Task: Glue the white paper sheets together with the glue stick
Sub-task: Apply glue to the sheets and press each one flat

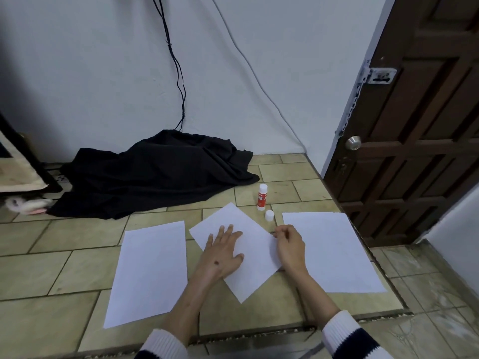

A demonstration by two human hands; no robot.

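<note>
Three white paper sheets are laid flat on the tiled floor. The left sheet [149, 273] is set roughly square to the viewer, slightly skewed. The middle sheet [248, 265] is rotated to a diamond pose, just beside the left sheet and apart from it; its right corner is seen near the right sheet [334, 252], contact cannot be told. The glue stick [262, 197], red label on a white body, is stood upright just beyond the middle sheet. It appears uncapped; its white cap [269, 216] is stood just beside it, between the middle and right sheets.
</note>
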